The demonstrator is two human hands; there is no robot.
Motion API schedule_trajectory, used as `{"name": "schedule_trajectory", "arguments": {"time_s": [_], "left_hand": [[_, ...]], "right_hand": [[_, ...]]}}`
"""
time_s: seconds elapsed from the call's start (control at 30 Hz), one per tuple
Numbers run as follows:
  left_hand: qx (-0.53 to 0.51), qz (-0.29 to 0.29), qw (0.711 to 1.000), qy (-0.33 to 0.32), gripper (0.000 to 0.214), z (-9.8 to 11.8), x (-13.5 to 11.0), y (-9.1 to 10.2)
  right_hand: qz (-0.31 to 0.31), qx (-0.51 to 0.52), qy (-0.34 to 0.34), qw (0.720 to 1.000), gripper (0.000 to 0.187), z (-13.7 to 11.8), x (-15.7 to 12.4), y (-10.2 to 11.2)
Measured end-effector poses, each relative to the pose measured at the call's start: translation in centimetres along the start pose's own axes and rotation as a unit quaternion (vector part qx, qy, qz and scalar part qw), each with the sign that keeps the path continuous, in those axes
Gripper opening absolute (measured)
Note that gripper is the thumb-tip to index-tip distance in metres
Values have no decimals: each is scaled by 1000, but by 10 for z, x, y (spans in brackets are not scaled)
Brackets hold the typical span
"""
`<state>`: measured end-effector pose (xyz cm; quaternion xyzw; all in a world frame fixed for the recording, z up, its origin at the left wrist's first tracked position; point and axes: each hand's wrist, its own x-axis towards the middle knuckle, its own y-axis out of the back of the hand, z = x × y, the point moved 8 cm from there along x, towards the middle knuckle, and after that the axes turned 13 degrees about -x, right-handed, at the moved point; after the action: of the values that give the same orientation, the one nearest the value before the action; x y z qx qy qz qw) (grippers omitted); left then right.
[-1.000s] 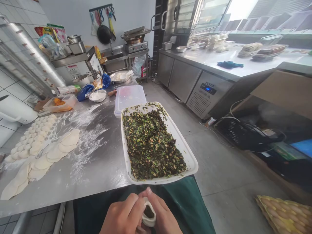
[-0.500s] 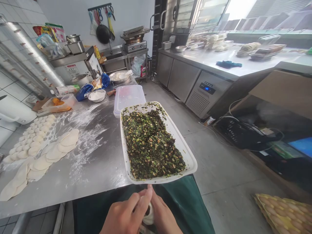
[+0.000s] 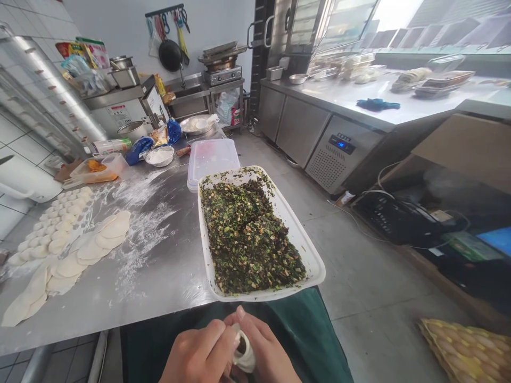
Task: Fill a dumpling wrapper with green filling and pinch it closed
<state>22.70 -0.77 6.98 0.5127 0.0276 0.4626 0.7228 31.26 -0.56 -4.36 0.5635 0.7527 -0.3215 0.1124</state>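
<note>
Both hands meet at the bottom centre, in front of a dark green apron, around a partly gathered dough bun (image 3: 246, 357) with dark filling showing in its opening. My left hand (image 3: 203, 348) pinches the dough edge from the left. My right hand (image 3: 268, 343) cups the bun from the right, thumb near its rim; some fingers of each hand are hidden. Just beyond them is a white plastic tub (image 3: 315, 271) of chopped green filling (image 3: 251, 239). Flat dough wrappers (image 3: 85, 250) overlap in a row on the floured steel table (image 3: 171, 282) to the left.
Rows of small dough pieces (image 3: 56, 226) lie at the table's left. Behind the tub are a translucent lid (image 3: 213, 157), a flour bowl (image 3: 159, 156) and a container with orange food (image 3: 99, 167). A steel counter (image 3: 327, 106) stands across the floor; an egg tray (image 3: 467, 348) is at lower right.
My left fingers have drawn down and left along the dough edge, and my right thumb has shifted slightly left. More of the bun and its opening now shows.
</note>
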Motion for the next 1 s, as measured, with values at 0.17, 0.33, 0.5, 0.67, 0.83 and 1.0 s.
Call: {"name": "schedule_trajectory", "arguments": {"time_s": [0.17,0.33,0.5,0.67,0.83,1.0], "left_hand": [[33,-15,999,-25,37,2,1,-1],[16,2,1000,-4,27,0,0,3],[27,-14,999,-29,38,3,2,6],[6,-9,1000,2,29,-2,1,10],[30,-19,999,-27,38,3,-3,7],[45,6,999,-10,35,4,0,16]], "right_hand": [[-11,3,14,1000,77,-5,1,-3],[7,11,-8,1000,78,6,6,-1],[-11,8,2,1000,77,4,4,-4],[7,-1,-1,1000,71,-2,1,-3],[-21,-7,10,1000,73,-2,1,-7],[14,-17,4,1000,70,4,3,-1]]}}
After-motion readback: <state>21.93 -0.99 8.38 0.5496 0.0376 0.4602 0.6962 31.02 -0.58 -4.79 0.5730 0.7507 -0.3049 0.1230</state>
